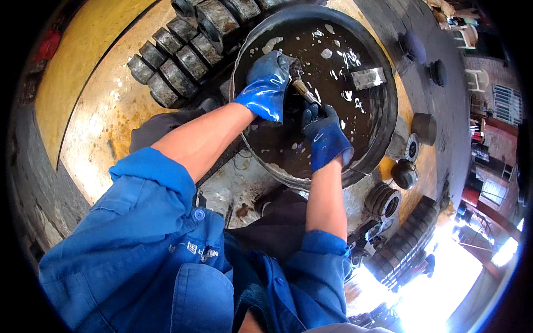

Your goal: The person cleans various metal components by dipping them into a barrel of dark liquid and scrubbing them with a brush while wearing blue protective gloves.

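Note:
Both of my hands wear blue rubber gloves, with the fingertips dark and wet. My left hand (268, 77) is closed around a dark metal part (295, 67), mostly hidden by the glove, over a round black tub (385, 119) of dark, foamy liquid. Just right of it, my right hand (326, 136) grips a paint brush (303, 89) whose light bristles point up and left, at the metal part. Its handle disappears into the fingers. A rectangular metal block (368, 79) shows at the liquid's surface on the tub's right side.
Rows of greasy metal rollers (191, 62) lie left of the tub on a stained yellowish surface (105, 127). Right of it are a ringed metal part (411, 147), stacked rings (383, 200) and a row of dark cylinders (404, 237). White chairs (466, 36) stand far right.

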`<state>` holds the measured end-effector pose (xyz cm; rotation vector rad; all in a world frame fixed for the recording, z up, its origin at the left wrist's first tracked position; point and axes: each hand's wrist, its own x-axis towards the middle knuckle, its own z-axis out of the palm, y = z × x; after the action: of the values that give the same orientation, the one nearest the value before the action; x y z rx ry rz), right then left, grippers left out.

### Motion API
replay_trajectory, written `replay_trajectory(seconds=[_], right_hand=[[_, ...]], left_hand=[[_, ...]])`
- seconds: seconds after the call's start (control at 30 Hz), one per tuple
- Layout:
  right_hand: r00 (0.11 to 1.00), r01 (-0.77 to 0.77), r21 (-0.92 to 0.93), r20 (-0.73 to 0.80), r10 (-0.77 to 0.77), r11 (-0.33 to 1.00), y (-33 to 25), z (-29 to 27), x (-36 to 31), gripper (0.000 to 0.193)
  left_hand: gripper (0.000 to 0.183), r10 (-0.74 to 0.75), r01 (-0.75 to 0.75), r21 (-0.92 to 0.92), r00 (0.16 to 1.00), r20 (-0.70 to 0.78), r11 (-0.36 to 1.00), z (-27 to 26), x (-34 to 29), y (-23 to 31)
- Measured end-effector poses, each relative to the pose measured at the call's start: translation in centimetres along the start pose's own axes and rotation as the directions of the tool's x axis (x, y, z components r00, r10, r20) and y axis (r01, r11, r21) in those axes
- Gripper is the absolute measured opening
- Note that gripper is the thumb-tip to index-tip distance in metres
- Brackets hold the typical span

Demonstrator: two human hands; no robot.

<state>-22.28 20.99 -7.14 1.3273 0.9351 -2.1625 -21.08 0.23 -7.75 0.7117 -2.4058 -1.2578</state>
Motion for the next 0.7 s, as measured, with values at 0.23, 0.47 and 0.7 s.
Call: replay_trajectory(seconds=[0.23, 0.47, 0.7], right_hand=[[0.999, -0.015, -0.273, 0.038, 0.027, 0.962, 0.1, 1.3, 0.0, 0.024], [0.852, 0.522, -0.814, 0.483, -0.202, 0.255, -1.7, 3.1, -3.6, 0.027], [0.081, 0.561, -0.116, 0.993, -0.086, -0.819, 0.3, 2.5, -5.7, 0.029]], left_hand=[[0.036, 0.007, -0.007, 0.026, 1.000, 0.020, 1.000, -0.2, -0.3, 0.7], [0.036, 0.020, -0.021, 0.042, 0.999, 0.026, 0.999, -1.2, -0.6, 1.1], [0.040, 0.001, -0.003, 0.040, 0.999, 0.050, 0.999, -0.7, -0.7, 1.4]])
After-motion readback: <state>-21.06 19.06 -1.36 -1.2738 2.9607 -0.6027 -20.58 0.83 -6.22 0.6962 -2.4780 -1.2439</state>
